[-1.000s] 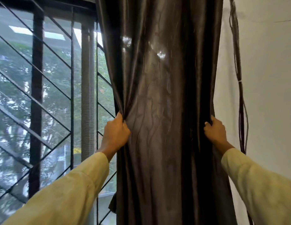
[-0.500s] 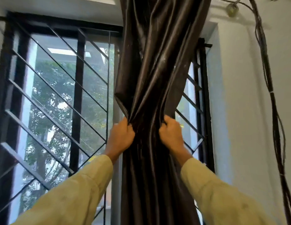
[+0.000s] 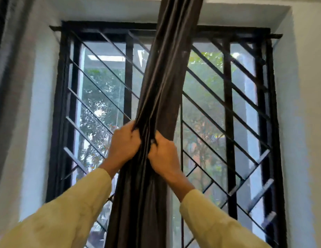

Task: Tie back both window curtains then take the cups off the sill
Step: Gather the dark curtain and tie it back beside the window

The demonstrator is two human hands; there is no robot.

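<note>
a second ago the dark curtain [image 3: 159,86] hung spread wide with a hand on each edge; now it's bunched into one thick rope running down the middle of the window, and the hands have come together on it. the left hand [image 3: 124,145] grips the bundle from the left, fingers curled into the folds. the right hand [image 3: 163,154] clamps it just beside and a little lower, the two hands touching. the barred window [image 3: 227,104] now shows on both sides of the cloth. so the gathering looks done for this curtain; what's left, i'd say, is to swing the bundle aside and tie it, though i see no tie or hook. a greyish curtain [image 3: 5,68] hangs at the far left, tied or not i can't tell. the sill and cups are out of sight.
</note>
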